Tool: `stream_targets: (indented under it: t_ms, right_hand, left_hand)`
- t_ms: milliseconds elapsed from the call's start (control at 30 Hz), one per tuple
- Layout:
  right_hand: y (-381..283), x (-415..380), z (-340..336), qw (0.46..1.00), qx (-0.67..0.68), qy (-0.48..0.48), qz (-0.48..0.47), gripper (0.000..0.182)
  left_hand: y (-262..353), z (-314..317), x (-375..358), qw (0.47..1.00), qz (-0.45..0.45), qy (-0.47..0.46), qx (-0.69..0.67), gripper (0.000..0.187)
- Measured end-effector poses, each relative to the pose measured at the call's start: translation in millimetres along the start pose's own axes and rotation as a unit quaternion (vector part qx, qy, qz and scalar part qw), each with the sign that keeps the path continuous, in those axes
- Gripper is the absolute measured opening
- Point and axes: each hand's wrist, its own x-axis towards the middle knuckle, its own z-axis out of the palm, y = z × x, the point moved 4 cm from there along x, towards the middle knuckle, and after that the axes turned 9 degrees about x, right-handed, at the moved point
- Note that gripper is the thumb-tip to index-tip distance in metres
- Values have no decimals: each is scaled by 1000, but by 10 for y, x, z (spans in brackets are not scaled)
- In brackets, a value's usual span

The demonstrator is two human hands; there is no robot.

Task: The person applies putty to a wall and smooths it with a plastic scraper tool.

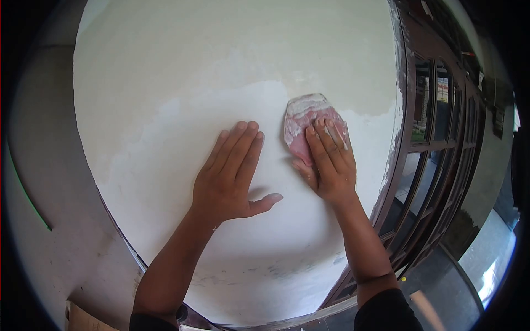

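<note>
My left hand [229, 176] lies flat on a white-coated wall panel [193, 243], its fingers pointing up and its thumb stretched to the right. Nothing is in it. To its right, my right hand [331, 160] presses a pink flat pad [301, 124] against the same surface. White powder or putty covers the pad's top edge and part of its face. The fingers lie over its lower right part and the thumb rests at its lower edge. Some white residue shows on the right fingers. The pad's underside is hidden.
A dark wooden frame with glass panes [417, 165] runs along the panel's right edge. A greyish wall with a thin green line [27, 190] is at left. A wooden piece [426, 310] lies low at right, and a brown board [83, 319] at lower left.
</note>
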Motion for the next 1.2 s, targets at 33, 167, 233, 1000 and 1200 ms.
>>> stream_targets:
  t_ms: [33, 167, 233, 1000, 1200]
  right_hand:
    - [-23, -143, -24, 1000, 21, 2, -8, 64]
    - [39, 99, 12, 1000, 22, 19, -7, 65]
    - [93, 374, 25, 999, 15, 33, -10, 63]
    - [31, -209, -83, 1000, 24, 0, 6, 67]
    - [93, 383, 11, 999, 23, 30, -31, 67]
  left_hand:
    - [2, 3, -1, 1000, 1, -1, -2, 94]
    - [2, 6, 3, 1000, -1, 0, 1, 94]
    - [-3, 7, 2, 1000, -2, -3, 0, 94]
    - [6, -50, 34, 1000, 2, 16, -11, 84]
    - [-24, -4, -5, 1000, -2, -3, -3, 92]
